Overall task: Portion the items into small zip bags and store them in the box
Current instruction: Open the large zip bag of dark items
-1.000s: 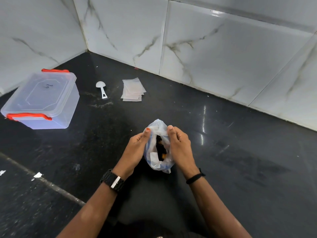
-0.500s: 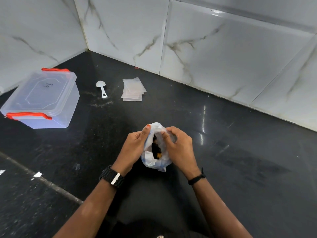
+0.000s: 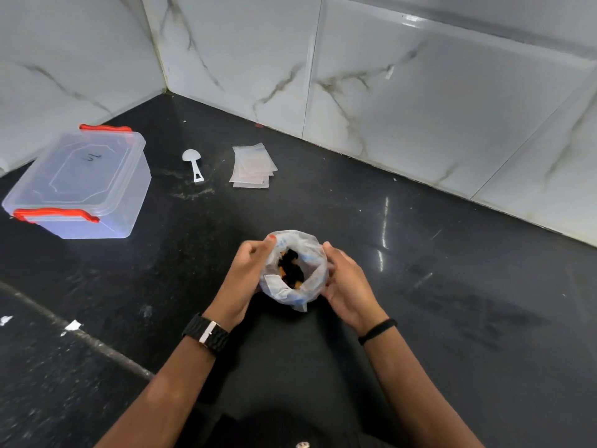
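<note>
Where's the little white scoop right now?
The small white plastic scoop lies on the black countertop, between the clear lidded box with red latches and the stack of small zip bags.

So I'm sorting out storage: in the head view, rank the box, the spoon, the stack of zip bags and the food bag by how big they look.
1. box
2. food bag, though it sits nearer the camera
3. stack of zip bags
4. spoon
</note>
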